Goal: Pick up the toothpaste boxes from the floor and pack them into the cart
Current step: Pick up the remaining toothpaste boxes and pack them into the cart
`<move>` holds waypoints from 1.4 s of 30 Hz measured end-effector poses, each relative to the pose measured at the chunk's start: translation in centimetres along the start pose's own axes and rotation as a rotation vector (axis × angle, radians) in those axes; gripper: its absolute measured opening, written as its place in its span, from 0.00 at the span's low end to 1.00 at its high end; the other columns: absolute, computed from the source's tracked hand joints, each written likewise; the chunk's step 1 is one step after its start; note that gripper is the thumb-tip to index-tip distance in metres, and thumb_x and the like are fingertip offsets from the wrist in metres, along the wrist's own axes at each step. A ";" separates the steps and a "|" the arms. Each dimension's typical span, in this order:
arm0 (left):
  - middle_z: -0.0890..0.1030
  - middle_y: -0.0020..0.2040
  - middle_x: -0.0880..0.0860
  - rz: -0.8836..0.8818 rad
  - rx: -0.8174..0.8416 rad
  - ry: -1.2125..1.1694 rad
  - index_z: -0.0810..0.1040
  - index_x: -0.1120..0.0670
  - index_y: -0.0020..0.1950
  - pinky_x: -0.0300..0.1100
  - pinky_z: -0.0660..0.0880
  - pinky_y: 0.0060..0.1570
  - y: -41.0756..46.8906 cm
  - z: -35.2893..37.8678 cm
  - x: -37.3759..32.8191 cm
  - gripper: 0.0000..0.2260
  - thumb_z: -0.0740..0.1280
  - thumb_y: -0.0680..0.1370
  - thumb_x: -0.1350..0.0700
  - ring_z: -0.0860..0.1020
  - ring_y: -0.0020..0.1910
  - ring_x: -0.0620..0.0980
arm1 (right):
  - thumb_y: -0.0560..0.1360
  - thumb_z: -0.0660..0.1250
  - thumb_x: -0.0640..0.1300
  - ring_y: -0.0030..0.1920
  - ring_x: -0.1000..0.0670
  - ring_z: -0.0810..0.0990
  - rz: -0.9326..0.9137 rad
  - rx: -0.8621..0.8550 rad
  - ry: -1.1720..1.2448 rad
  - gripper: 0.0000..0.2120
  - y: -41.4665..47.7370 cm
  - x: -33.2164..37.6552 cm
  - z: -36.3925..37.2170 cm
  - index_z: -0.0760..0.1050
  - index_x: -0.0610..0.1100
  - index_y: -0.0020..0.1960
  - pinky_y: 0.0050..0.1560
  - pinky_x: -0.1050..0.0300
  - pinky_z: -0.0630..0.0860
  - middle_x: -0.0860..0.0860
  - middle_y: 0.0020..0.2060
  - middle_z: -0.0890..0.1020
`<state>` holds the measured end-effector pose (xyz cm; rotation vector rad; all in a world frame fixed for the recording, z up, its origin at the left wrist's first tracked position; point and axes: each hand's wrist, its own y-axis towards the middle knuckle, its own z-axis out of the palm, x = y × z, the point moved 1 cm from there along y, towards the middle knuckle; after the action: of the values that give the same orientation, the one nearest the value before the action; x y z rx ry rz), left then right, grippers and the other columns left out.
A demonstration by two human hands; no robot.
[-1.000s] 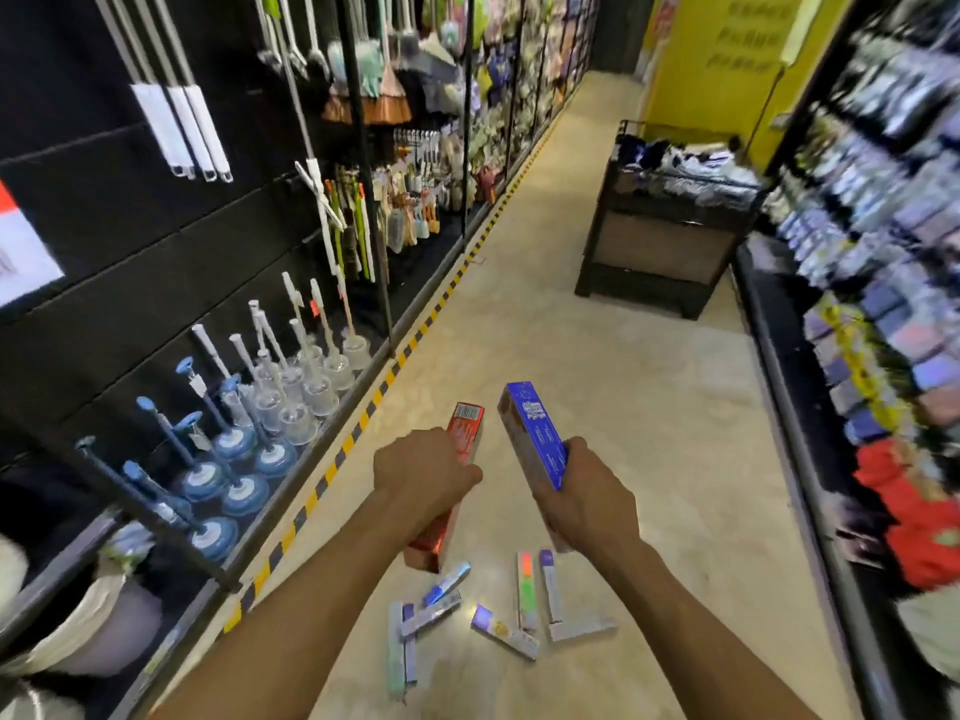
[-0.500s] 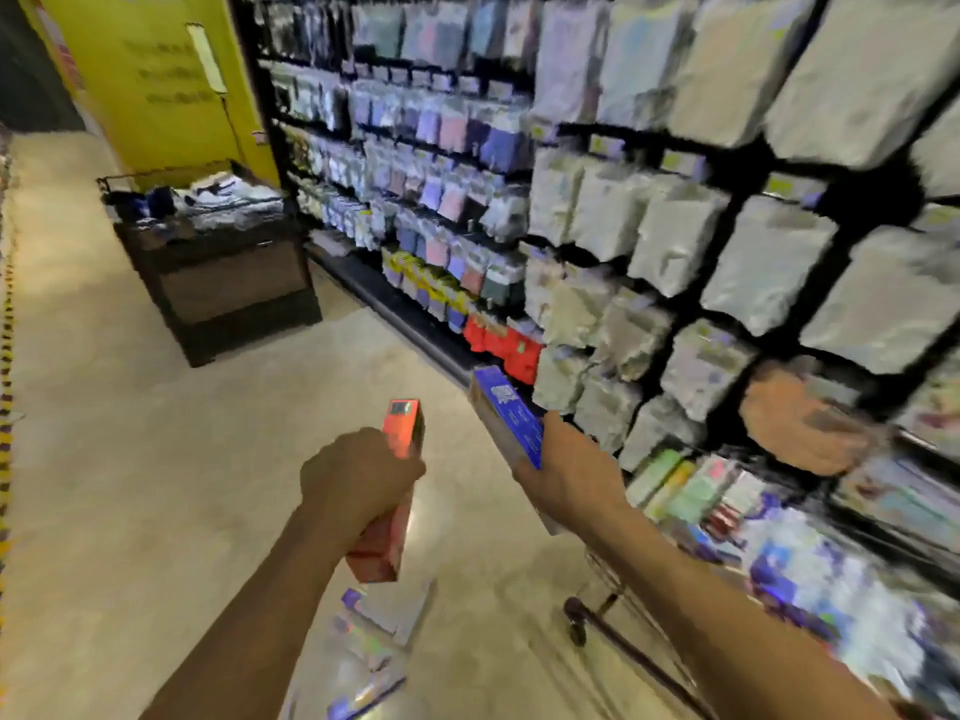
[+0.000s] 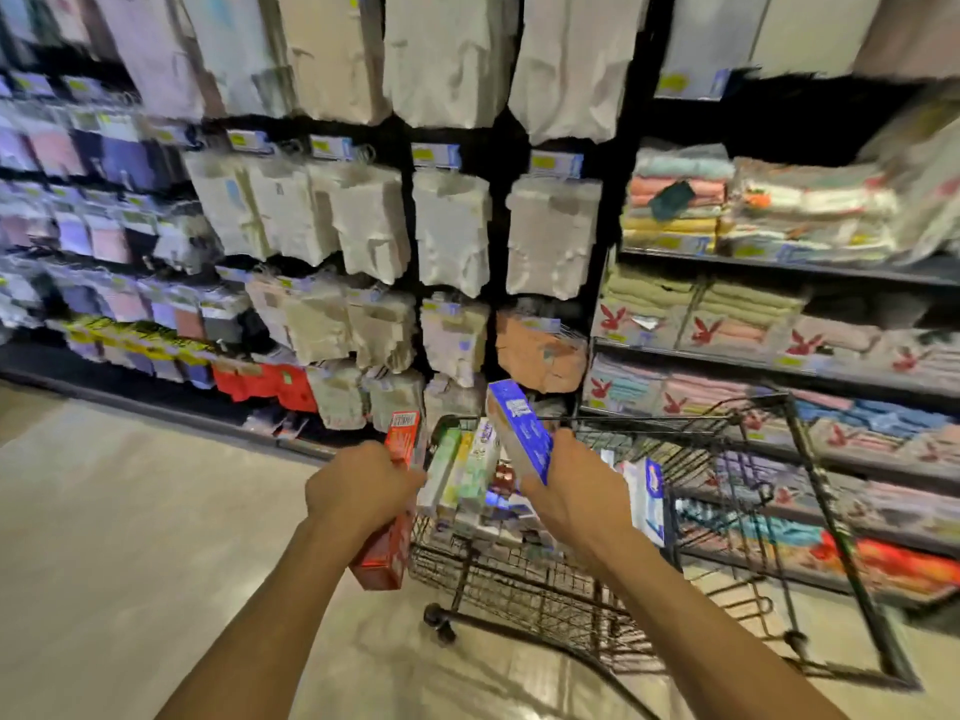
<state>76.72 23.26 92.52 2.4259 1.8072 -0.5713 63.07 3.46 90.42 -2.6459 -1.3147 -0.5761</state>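
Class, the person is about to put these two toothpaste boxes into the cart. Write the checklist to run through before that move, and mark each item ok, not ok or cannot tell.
1. Left hand grips the red box securely: ok.
2. Right hand grips the blue box securely: ok.
3. Cart is right in front of both hands: ok.
4. Blue box is above the basket: ok.
5. Red box is above the basket: not ok, it hangs outside the cart's left edge.
6. Room beside the packed boxes: ok, the right part looks free.
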 end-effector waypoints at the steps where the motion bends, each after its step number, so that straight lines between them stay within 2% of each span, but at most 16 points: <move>1: 0.79 0.40 0.51 0.016 0.018 0.012 0.77 0.52 0.43 0.44 0.73 0.40 0.9 0.7 -1.1 0.19 0.65 0.74 0.35 0.78 0.39 0.53 | 0.79 0.60 0.62 0.43 0.43 0.77 0.035 0.003 -0.005 0.17 0.6 -1.3 0.0 0.67 0.48 0.52 0.41 0.48 0.75 0.49 0.45 0.78; 5: 0.79 0.37 0.51 0.060 0.060 0.061 0.77 0.52 0.40 0.42 0.70 0.35 4.7 2.8 -4.0 0.18 0.66 0.73 0.37 0.77 0.35 0.51 | 0.78 0.61 0.61 0.43 0.44 0.80 0.163 0.027 0.007 0.17 2.8 -4.9 1.1 0.66 0.48 0.53 0.44 0.46 0.79 0.50 0.44 0.79; 9: 0.78 0.39 0.49 0.080 0.115 0.103 0.77 0.51 0.43 0.43 0.69 0.38 10.1 4.8 -5.1 0.16 0.66 0.72 0.38 0.77 0.39 0.53 | 0.77 0.62 0.65 0.44 0.43 0.81 0.279 0.020 0.033 0.20 6.1 -6.0 3.3 0.65 0.49 0.53 0.45 0.46 0.80 0.50 0.43 0.79; 13: 0.79 0.42 0.50 0.099 0.142 0.083 0.77 0.50 0.46 0.44 0.70 0.40 16.2 7.3 -5.0 0.18 0.64 0.72 0.36 0.78 0.41 0.54 | 0.77 0.60 0.68 0.43 0.44 0.81 0.381 0.016 0.062 0.22 9.5 -6.2 6.8 0.65 0.49 0.53 0.44 0.46 0.80 0.50 0.42 0.79; 15: 0.79 0.43 0.51 0.098 0.144 0.081 0.76 0.50 0.47 0.45 0.71 0.40 19.4 8.9 -4.6 0.18 0.65 0.72 0.36 0.78 0.42 0.55 | 0.77 0.62 0.66 0.45 0.43 0.80 0.437 0.043 0.066 0.21 11.2 -6.3 8.9 0.65 0.49 0.55 0.43 0.48 0.78 0.49 0.44 0.80; 18: 0.82 0.46 0.50 0.096 0.169 0.094 0.77 0.48 0.48 0.45 0.73 0.42 23.8 11.6 -3.9 0.18 0.64 0.72 0.35 0.81 0.44 0.55 | 0.77 0.66 0.62 0.44 0.44 0.80 0.524 0.043 0.082 0.18 13.5 -6.7 12.1 0.65 0.50 0.52 0.41 0.49 0.77 0.50 0.44 0.80; 23: 0.81 0.44 0.47 0.053 0.265 0.112 0.77 0.47 0.49 0.45 0.75 0.45 30.3 16.8 -3.1 0.18 0.63 0.72 0.35 0.80 0.41 0.51 | 0.78 0.66 0.59 0.42 0.49 0.73 0.610 0.087 0.086 0.17 17.5 -7.8 18.0 0.66 0.48 0.57 0.38 0.54 0.68 0.51 0.46 0.78; 27: 0.79 0.42 0.47 -0.008 0.344 0.167 0.75 0.48 0.49 0.45 0.77 0.47 34.6 21.8 -3.3 0.16 0.65 0.69 0.38 0.79 0.41 0.50 | 0.79 0.65 0.59 0.45 0.49 0.75 0.657 0.086 0.118 0.18 20.8 -9.6 23.3 0.66 0.48 0.59 0.38 0.54 0.72 0.51 0.47 0.76; 30: 0.79 0.42 0.48 -0.018 0.382 0.202 0.77 0.49 0.48 0.45 0.76 0.47 36.6 25.9 -3.7 0.19 0.66 0.68 0.35 0.79 0.41 0.51 | 0.79 0.67 0.57 0.46 0.48 0.75 0.696 0.057 0.161 0.18 22.3 -11.3 27.0 0.67 0.47 0.59 0.39 0.55 0.68 0.51 0.48 0.75; 33: 0.78 0.38 0.47 -0.015 0.373 0.186 0.75 0.49 0.41 0.43 0.73 0.44 37.7 29.5 -3.6 0.25 0.64 0.70 0.27 0.77 0.38 0.50 | 0.78 0.66 0.60 0.47 0.47 0.78 0.707 0.056 0.166 0.20 22.8 -12.7 30.2 0.68 0.48 0.61 0.38 0.54 0.69 0.50 0.49 0.77; 35: 0.77 0.38 0.47 -0.010 0.372 0.192 0.73 0.49 0.42 0.44 0.73 0.44 38.2 31.2 -3.5 0.23 0.64 0.71 0.29 0.77 0.38 0.51 | 0.78 0.64 0.61 0.47 0.46 0.78 0.726 0.064 0.163 0.21 23.0 -13.4 31.8 0.68 0.48 0.62 0.37 0.54 0.69 0.50 0.50 0.78; 37: 0.79 0.41 0.48 -0.018 0.385 0.192 0.75 0.49 0.47 0.46 0.77 0.47 38.6 32.5 -3.3 0.20 0.66 0.71 0.32 0.79 0.41 0.52 | 0.78 0.64 0.62 0.48 0.46 0.79 0.741 0.070 0.164 0.22 22.9 -13.6 32.9 0.67 0.48 0.63 0.38 0.52 0.72 0.50 0.51 0.78; 39: 0.81 0.43 0.49 -0.031 0.399 0.162 0.75 0.48 0.49 0.49 0.79 0.49 38.8 33.3 -3.2 0.20 0.63 0.71 0.33 0.81 0.42 0.53 | 0.78 0.65 0.61 0.50 0.46 0.80 0.746 0.073 0.159 0.24 22.9 -13.5 33.6 0.66 0.47 0.65 0.41 0.50 0.76 0.50 0.52 0.78; 42: 0.80 0.42 0.48 -0.005 0.398 0.103 0.74 0.47 0.49 0.49 0.80 0.47 39.0 33.6 -3.5 0.20 0.60 0.76 0.32 0.80 0.41 0.52 | 0.78 0.65 0.59 0.51 0.46 0.80 0.761 0.053 0.176 0.23 23.4 -13.6 34.0 0.66 0.47 0.65 0.44 0.47 0.80 0.50 0.54 0.79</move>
<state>103.77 -0.96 55.92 2.7445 1.8925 -0.8993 83.57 -11.33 55.04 -2.6795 -0.2162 -0.6070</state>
